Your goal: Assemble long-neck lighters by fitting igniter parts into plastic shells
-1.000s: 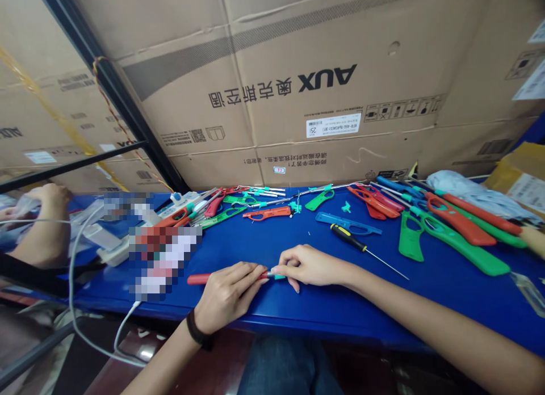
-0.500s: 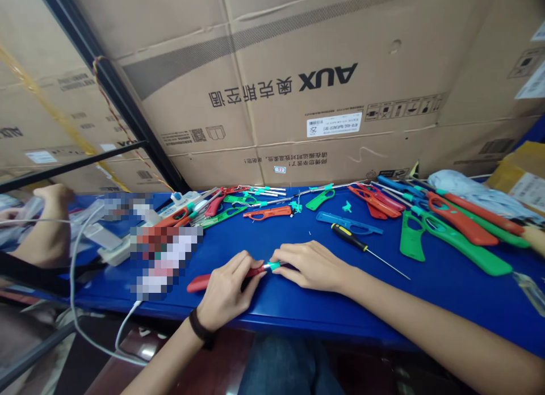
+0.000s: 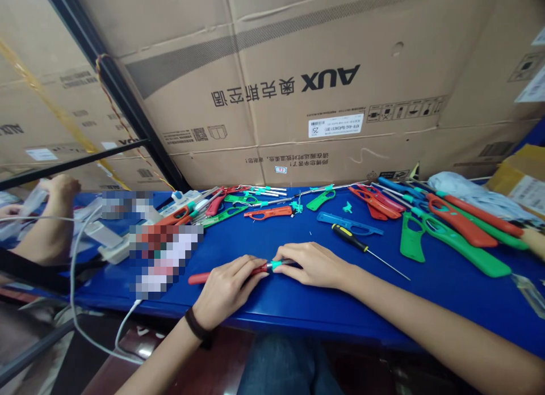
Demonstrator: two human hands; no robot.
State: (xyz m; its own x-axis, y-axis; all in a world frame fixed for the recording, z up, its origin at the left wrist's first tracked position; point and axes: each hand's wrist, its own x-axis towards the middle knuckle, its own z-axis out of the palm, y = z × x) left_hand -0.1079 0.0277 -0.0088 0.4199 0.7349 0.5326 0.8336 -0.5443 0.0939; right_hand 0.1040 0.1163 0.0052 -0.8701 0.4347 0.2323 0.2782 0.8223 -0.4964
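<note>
My left hand (image 3: pixel 230 284) is wrapped round the red handle of a long-nosed gas lighter (image 3: pixel 199 278), whose butt sticks out to the left. The fingers of my right hand (image 3: pixel 310 264) close on the front end of the same lighter, by its teal collar (image 3: pixel 276 265) and metal tube. Much of the tube is hidden under my right hand. The lighter lies nearly level, low over the blue table (image 3: pixel 264 310). To the right of my right hand rests a screwdriver (image 3: pixel 349 238) with a black and yellow handle.
Behind my hands lie a blue handle shell (image 3: pixel 349 223), an orange shell (image 3: pixel 268 213) and a green shell (image 3: pixel 321 199). Several lighters, among them a green one (image 3: pixel 468 244), are heaped at right. A power strip (image 3: pixel 114 250) and a co-worker's arm (image 3: pixel 53 225) are at left. Cardboard boxes (image 3: pixel 272 54) stand behind.
My left hand and the lighter's handle have shifted and turned slightly, so the butt looks narrower. The right hand keeps its grip on the front end. At left, the co-worker's hand has moved slightly.
</note>
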